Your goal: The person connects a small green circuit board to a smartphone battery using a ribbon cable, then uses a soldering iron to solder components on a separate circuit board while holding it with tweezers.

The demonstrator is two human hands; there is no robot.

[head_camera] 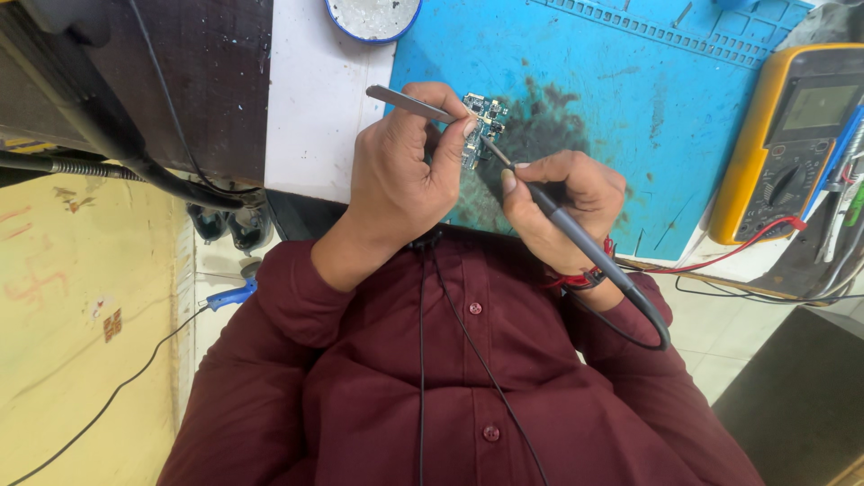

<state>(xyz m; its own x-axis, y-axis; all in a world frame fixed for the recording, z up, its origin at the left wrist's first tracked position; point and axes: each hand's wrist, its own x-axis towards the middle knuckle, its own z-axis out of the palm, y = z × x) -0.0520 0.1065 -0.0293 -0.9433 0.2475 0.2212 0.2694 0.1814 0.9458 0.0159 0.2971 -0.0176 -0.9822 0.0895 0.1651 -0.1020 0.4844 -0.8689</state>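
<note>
My left hand [400, 166] pinches metal tweezers [407, 103] whose tips reach a small blue circuit board [481, 121]. The board lies on a blue work mat [621, 99], over a dark scorched patch. My right hand [562, 202] grips a grey soldering iron [576, 236] like a pen; its thin tip touches the board's near edge. The iron's black cable loops down past my wrist, which wears a red thread band. Both hands sit close together above my maroon shirt.
A yellow multimeter [796, 135] with red and black leads sits at the right. A round white dish [373, 18] with a blue rim rests at the top. A dark box and black hoses [135, 162] stand to the left, beside a white bench strip.
</note>
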